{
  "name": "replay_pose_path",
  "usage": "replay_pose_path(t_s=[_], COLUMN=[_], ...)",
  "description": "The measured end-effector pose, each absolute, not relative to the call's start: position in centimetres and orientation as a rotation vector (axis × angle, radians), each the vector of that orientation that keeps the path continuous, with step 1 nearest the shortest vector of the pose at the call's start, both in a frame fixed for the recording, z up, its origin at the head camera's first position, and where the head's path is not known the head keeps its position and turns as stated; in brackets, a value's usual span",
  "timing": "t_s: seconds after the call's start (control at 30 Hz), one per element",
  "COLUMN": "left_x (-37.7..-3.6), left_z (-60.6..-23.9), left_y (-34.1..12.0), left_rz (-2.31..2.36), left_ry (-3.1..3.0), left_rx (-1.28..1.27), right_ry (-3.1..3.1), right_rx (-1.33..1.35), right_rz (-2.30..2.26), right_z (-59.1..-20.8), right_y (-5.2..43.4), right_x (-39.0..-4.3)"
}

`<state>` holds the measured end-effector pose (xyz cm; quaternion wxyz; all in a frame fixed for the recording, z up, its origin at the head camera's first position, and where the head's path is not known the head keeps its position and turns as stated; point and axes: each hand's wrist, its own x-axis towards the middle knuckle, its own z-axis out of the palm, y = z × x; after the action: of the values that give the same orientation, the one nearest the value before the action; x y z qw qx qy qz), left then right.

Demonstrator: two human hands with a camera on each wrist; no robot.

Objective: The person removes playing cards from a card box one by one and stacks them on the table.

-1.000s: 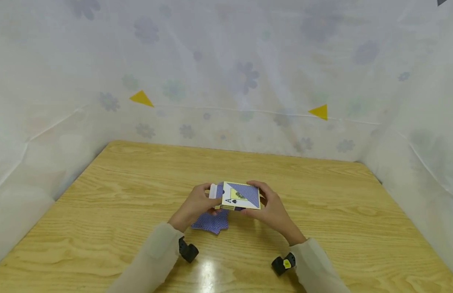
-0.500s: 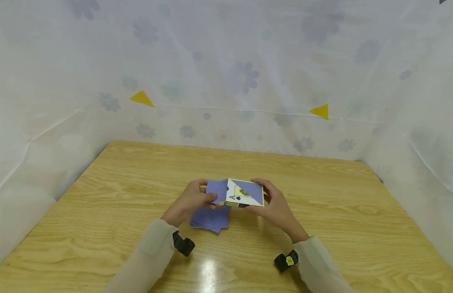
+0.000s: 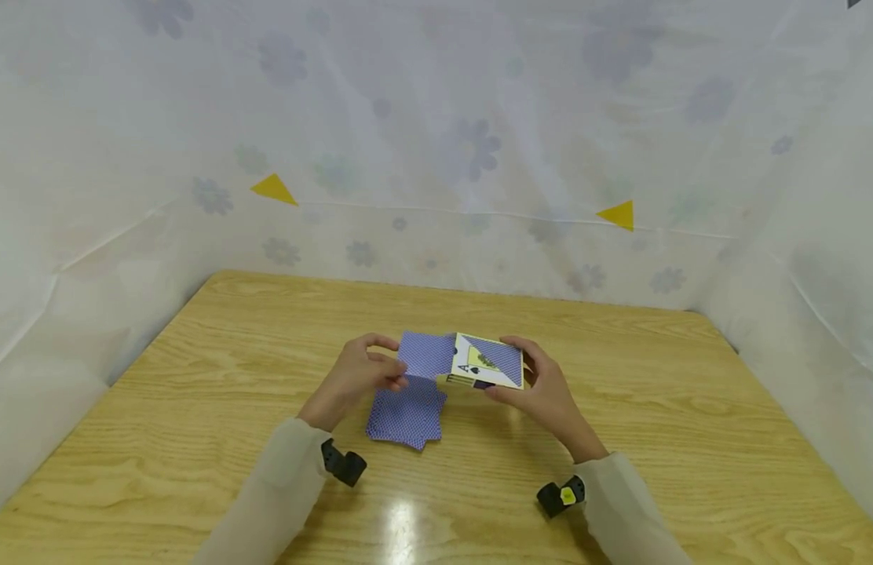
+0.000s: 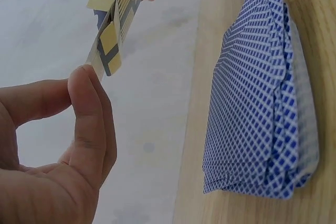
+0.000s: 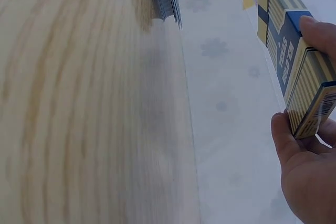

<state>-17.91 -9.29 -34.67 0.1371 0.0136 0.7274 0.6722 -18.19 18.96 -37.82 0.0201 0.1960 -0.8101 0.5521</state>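
My right hand (image 3: pixel 549 392) grips a playing card box (image 3: pixel 487 361) at its right end, above the table. The box's top shows an ace of spades on a white and blue patterned face. Printed lettering and yellow stripes cover the side of the card box (image 5: pixel 294 51) in the right wrist view. From the box's open left end sticks a blue-backed playing card (image 3: pixel 425 353). Thumb and fingers of my left hand (image 3: pixel 355 373) pinch that card's left edge. Below it, a loose pile of blue-backed cards (image 3: pixel 404 416) lies on the table, its edges uneven in the left wrist view.
The wooden table (image 3: pixel 253 377) spreads out around both hands. White flower-patterned sheeting (image 3: pixel 422 118) stands behind it and along the sides, with two yellow triangles stuck on the back. Each wrist wears a black camera mount.
The blue-backed card now sticks further out of the box, and the white flap seen at first is out of sight. My left hand shifted left; my right hand and the box moved right and slightly up.
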Motion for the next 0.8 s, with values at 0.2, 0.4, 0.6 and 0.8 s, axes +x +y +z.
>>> replay_pose_path(t_s=[0.2,0.4,0.6,0.8], left_x=[-18.1,-18.3,-18.4,-18.5], left_z=[-34.5,-34.3,-34.2,-34.3], left_y=[-10.1,-10.5,-10.8,-11.0], left_rz=[2.002,2.061,2.072,2.071], left_ry=[2.099,2.135,2.159,2.198], left_rx=[0.020,-0.061,-0.085,-0.102], right_ry=[-2.519,-2.521,-2.525,-2.527], right_rx=[0.575,0.564,0.561,0.553], right_rz=[1.715,1.729,1.727,1.731], right_z=[-37.7,-37.5,-37.5,-37.5], right_y=[19.2,19.2,19.3,19.3], right_x=[-18.3,-18.3,-18.2,-18.2])
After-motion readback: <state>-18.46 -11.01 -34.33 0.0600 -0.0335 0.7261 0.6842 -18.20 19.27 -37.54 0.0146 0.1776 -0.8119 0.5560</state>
